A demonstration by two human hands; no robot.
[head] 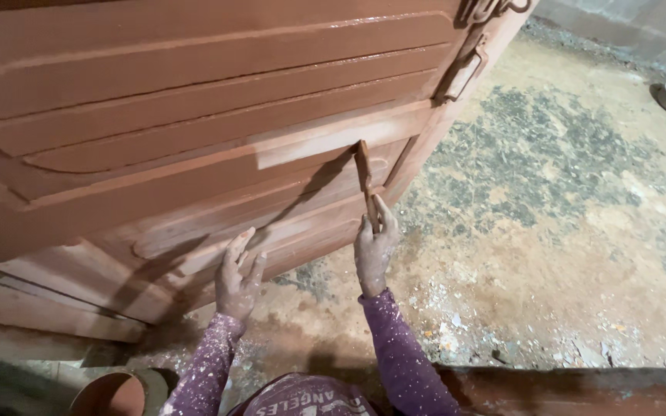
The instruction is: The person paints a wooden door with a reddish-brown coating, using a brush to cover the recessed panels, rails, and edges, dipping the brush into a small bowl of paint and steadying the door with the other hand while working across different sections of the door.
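We wear purple long sleeves flecked with pale specks on both arms, our left hand (238, 279) and right hand (374, 248) bare and dusted with reddish-brown paint, purple printed cloth below.

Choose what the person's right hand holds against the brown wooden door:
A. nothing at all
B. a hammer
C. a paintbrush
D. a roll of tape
C. The right hand grips a thin paint-stained paintbrush with its tip on the door, while the left hand rests open against the lower edge.
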